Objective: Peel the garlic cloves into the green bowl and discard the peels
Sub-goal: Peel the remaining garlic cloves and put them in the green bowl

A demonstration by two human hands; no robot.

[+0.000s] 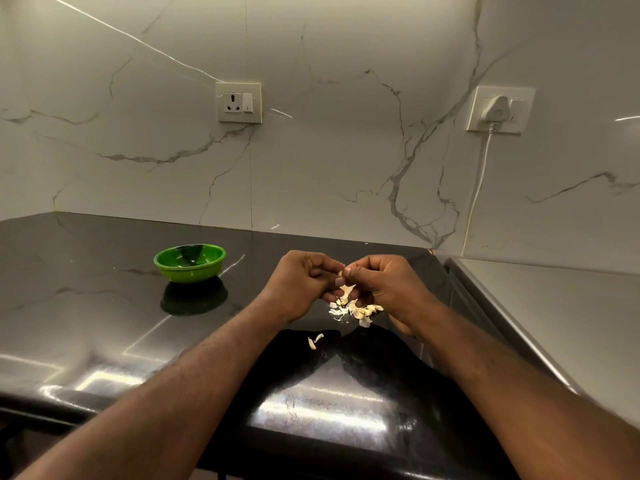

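My left hand (pixel 300 282) and my right hand (pixel 384 289) meet above the black counter, fingertips together. Both pinch a small garlic clove (pixel 340 273) that is mostly hidden between the fingers, with a pale strip of peel (pixel 347 289) hanging below it. Under the hands lies a heap of garlic cloves and peels (pixel 356 310) on the counter. Two loose bits of peel (pixel 314 341) lie nearer to me. The green bowl (pixel 189 262) stands on the counter to the left of my hands, and I see no garlic inside it.
The glossy black counter (pixel 104 323) ends at a front edge close to me. A grey steel surface (pixel 554 323) adjoins it on the right. On the marble wall are a socket (pixel 238 102) and a plugged socket (pixel 498 110) with a white cable hanging down.
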